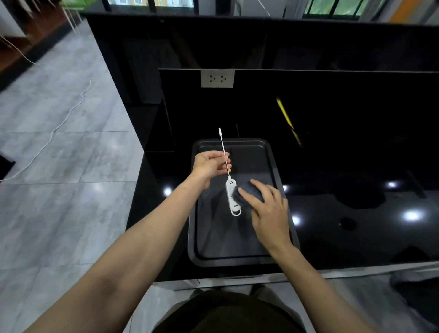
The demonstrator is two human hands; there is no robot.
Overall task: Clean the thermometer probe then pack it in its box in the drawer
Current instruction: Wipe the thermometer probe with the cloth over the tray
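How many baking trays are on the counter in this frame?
1: the dark tray lies on the black counter beneath both hands. None other shows.

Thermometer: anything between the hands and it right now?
No. The left hand already pinches the probe, and the right hand presses a dark cloth against the thermometer body above the tray. Box and drawer aren't in view.

Dim scene overall — glossy black table (356,214) swallows detail, only small white specular spots from overhead lights break it up. Daylight enters from windows (152,2) along the top edge, slightly blown out. Grey floor (59,142) is the brightest area, soft glare patches. Strong wide-angle bending at the edges — top-left corner smeared. Centre reasonably sharp, shadows soft.
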